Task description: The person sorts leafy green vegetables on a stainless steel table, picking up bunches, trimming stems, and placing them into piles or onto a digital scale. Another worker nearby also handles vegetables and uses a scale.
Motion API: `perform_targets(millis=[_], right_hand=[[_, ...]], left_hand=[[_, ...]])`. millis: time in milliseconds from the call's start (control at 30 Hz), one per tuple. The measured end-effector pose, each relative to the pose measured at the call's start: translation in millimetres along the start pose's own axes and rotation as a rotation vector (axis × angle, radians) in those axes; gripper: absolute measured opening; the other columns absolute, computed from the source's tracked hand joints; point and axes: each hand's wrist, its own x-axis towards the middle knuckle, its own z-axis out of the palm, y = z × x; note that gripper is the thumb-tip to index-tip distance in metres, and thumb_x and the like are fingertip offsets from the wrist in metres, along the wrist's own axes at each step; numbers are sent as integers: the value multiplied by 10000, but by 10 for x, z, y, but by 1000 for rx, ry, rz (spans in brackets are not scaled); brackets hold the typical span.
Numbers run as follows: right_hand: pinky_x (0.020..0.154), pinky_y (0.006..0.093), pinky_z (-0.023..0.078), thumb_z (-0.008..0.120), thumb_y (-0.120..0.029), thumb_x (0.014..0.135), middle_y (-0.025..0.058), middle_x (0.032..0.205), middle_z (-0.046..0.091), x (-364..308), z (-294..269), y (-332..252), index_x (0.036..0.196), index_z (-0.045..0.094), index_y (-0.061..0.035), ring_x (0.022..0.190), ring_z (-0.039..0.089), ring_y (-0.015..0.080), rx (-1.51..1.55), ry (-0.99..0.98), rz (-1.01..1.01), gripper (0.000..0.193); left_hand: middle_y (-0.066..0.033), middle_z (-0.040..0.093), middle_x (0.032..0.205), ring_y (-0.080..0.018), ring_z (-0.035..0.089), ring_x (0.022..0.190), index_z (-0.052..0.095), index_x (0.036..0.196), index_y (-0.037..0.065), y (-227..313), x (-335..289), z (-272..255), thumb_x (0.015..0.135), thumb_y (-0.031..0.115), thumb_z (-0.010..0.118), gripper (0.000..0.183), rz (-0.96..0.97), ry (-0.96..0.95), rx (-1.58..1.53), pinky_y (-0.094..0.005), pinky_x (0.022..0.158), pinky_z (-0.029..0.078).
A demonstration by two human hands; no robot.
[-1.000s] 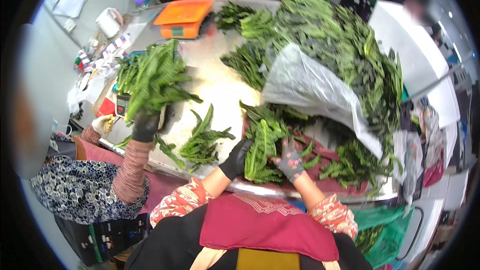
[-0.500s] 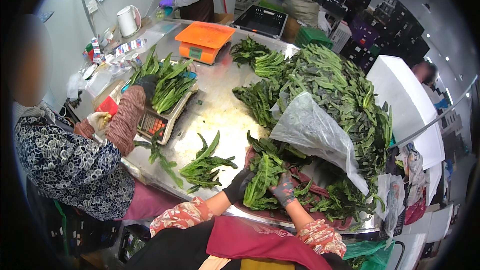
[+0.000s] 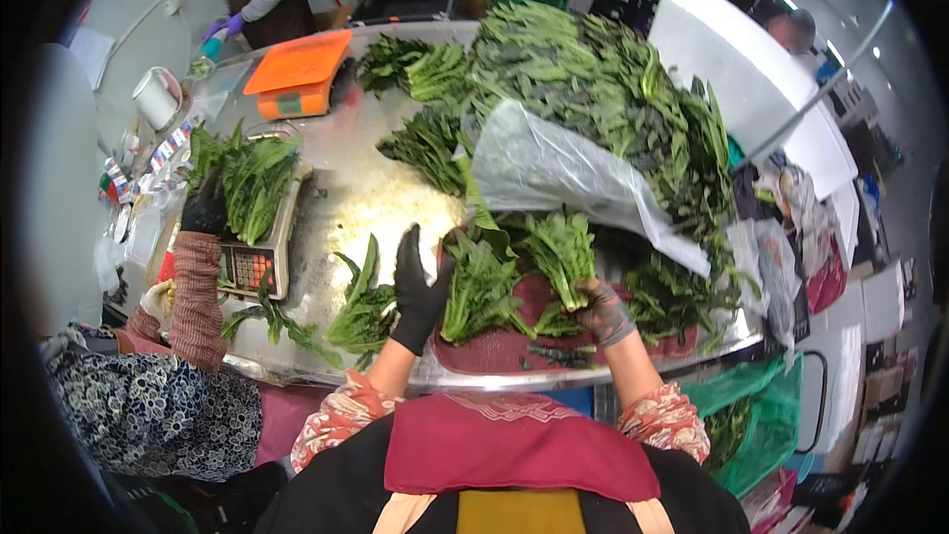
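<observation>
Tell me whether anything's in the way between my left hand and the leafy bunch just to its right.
Nothing visible stands between your left hand and the leafy bunch: the open hand is right beside it, though I can't tell whether they touch. The plastic sheet lies farther back.

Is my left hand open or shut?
Open: the black-gloved left hand has its thumb spread from its fingers, beside a green leafy bunch.
</observation>
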Motion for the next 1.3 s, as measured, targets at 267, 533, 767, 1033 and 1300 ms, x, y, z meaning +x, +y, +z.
perform_targets(millis=[267, 533, 767, 1033, 1300], right_hand=[[762, 443, 454, 610, -218, 731, 217, 1256, 436, -206, 672, 159, 1291, 356, -44, 1119, 462, 385, 558, -557, 148, 640], [748, 304, 497, 586, -320, 823, 154, 1142, 484, -210, 228, 743, 1247, 371, 31, 976, 526, 230, -577, -118, -45, 591], [604, 264, 473, 420, -265, 908, 122, 951, 524, -87, 94, 877, 1122, 468, -16, 716, 529, 181, -462, -33, -71, 332], [606, 263, 463, 523, -246, 815, 118, 986, 508, 114, -194, 1196, 1079, 522, -81, 799, 528, 194, 414, -345, 451, 311], [553, 316, 491, 659, -308, 708, 240, 1069, 494, -214, 695, 375, 1262, 334, 13, 868, 570, 302, 584, -559, 256, 719]], left_hand=[[-121, 415, 1300, -182, 448, 1140, 392, 1269, 14, 413, -324, -321, 892, 196, 505, 434, -432, -965, -1113, -305, 936, 368], [-155, 473, 1227, -270, 483, 1113, 375, 1255, 9, 77, -702, 232, 918, 226, 428, 405, -413, -657, -1345, -422, 968, 377], [-140, 403, 1319, -221, 449, 1165, 397, 1277, 16, 365, -624, 141, 895, 194, 494, 432, -1018, -734, -1834, -337, 962, 379], [-178, 548, 1147, -304, 565, 971, 473, 1219, 38, 529, -615, 35, 784, -9, 512, 439, 1, -954, -291, -347, 815, 438], [-63, 406, 1285, -189, 450, 1108, 272, 1351, 103, 619, -545, -14, 845, 219, 565, 596, -713, -705, -1613, -369, 962, 360]])
